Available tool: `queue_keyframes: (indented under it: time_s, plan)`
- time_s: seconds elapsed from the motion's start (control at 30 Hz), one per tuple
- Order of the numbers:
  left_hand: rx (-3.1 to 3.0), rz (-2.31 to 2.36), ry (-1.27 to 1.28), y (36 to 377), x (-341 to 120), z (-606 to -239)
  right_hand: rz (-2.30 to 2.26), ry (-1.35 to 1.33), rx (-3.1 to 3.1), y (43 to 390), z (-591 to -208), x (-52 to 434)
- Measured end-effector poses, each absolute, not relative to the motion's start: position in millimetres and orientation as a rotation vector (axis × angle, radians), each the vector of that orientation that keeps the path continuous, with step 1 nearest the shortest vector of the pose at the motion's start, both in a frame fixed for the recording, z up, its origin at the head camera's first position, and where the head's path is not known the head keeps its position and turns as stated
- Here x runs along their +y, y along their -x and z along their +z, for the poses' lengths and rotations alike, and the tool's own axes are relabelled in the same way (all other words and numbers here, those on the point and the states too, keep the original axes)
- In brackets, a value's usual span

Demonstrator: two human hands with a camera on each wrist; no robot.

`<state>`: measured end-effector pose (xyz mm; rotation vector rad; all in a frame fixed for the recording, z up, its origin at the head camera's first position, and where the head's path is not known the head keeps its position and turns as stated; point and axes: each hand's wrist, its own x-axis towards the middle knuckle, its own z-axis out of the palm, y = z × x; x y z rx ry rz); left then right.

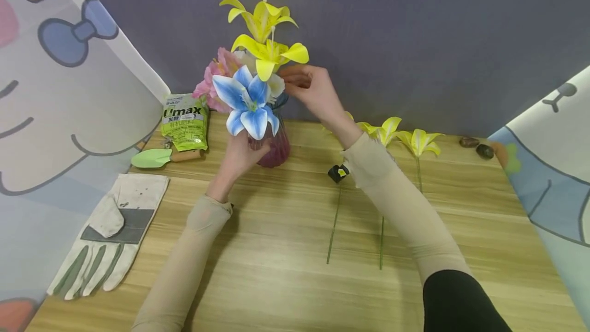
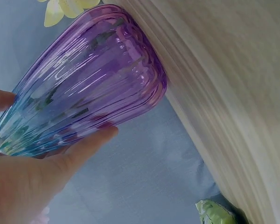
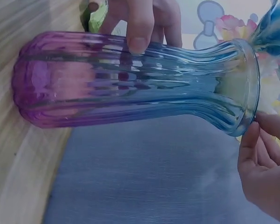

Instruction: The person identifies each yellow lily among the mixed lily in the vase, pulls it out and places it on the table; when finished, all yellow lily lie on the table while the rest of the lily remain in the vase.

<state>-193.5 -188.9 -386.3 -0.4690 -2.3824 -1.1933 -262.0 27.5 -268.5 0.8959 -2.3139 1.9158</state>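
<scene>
Head view: vase [image 1: 279,148] on wood-grain table [image 1: 276,255], grey backdrop [image 1: 405,40], cartoon-print side panels [image 1: 106,101].

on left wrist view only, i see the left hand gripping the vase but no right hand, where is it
Observer: The right hand is up at the rim of the vase, thumb and a finger close together there; whether they pinch anything, I can't tell.
Operator: ok and which flower is at the front of the bunch
Observer: In the head view, a blue-and-white flower is frontmost, facing the camera.
Operator: i get a corner of a green packet low in my view, anything lying by it
Observer: Yes, the head view shows a trowel with a pale green blade just in front of it.
</scene>
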Motion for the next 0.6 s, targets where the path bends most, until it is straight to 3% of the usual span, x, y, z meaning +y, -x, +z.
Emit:
queue_keyframes:
  time_s: [0.27,0.6]
  plan:
    - [-2.393,-1.201,0.478,193,-191,-388,1.57,-0.957,-2.404,268,-265,16]
    - [-2.408,-1.175,0.486,192,-191,-387,1.683,-0.828,-2.194,265,-264,12]
